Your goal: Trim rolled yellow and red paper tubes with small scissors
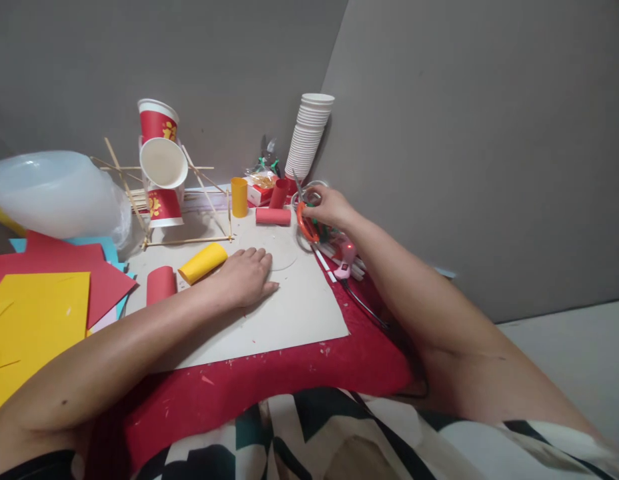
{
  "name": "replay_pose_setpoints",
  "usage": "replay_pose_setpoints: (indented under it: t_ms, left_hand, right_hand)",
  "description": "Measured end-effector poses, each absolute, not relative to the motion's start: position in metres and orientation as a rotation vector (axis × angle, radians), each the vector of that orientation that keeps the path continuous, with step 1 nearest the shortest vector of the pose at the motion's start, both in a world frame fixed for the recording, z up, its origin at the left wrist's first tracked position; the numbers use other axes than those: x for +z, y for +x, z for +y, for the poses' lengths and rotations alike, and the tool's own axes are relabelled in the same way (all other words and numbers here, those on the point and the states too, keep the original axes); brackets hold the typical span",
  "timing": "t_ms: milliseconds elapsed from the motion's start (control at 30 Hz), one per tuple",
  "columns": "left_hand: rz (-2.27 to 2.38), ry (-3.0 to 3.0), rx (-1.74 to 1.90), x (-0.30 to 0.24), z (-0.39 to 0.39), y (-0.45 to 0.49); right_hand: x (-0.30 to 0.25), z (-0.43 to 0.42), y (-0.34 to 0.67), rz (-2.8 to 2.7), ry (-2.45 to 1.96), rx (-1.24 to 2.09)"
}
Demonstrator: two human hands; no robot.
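Note:
My left hand point(245, 275) lies flat on a sheet of pale cardboard point(299, 307), palm down, with nothing in it. Beside its wrist is a yellow paper tube point(203, 263), and a red paper tube point(161, 285) is partly behind my forearm. A faint round outline shows on the cardboard past the fingertips. My right hand point(330, 205) is at the far right edge of the cardboard, its fingers closed around the orange-handled scissors point(309, 230), whose blades point up and away. Another red tube point(273, 217) lies nearby, beside an upright yellow tube point(239, 197).
A stick frame point(214, 238) with red and white paper cups point(164, 163) stands back left. Coloured paper point(49, 307) and a clear plastic bag point(54, 193) fill the left. A tall cup stack point(309, 133) leans near the wall; a pink glue gun point(345, 257) lies right.

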State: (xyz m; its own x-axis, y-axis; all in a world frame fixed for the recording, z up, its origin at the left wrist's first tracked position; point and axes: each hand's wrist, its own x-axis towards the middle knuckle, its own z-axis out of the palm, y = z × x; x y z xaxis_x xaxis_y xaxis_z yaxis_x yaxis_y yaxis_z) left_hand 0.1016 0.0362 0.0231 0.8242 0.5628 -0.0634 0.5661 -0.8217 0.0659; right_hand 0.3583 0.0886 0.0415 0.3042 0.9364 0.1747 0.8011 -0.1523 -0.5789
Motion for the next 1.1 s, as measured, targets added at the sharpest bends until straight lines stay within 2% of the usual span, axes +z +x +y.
replay_pose_setpoints:
  t_ms: [333,500,867,1100]
  left_hand:
    - [0.825,2.919,-0.063,0.024,0.042,0.1]
    - [0.831,2.961,-0.064,0.029,0.042,0.104]
    - [0.917,2.919,-0.126,0.038,0.042,0.107]
    - [1.366,2.769,-0.135,0.047,0.064,0.105]
  right_hand:
    - [0.049,0.096,0.365,-1.151,-1.868,0.594]
    - [0.054,0.096,0.367,-1.091,-1.755,0.637]
    - [0.047,0.104,0.366,-1.308,-1.895,0.34]
    - [0.04,0.114,0.365,-1.454,-2.006,0.173]
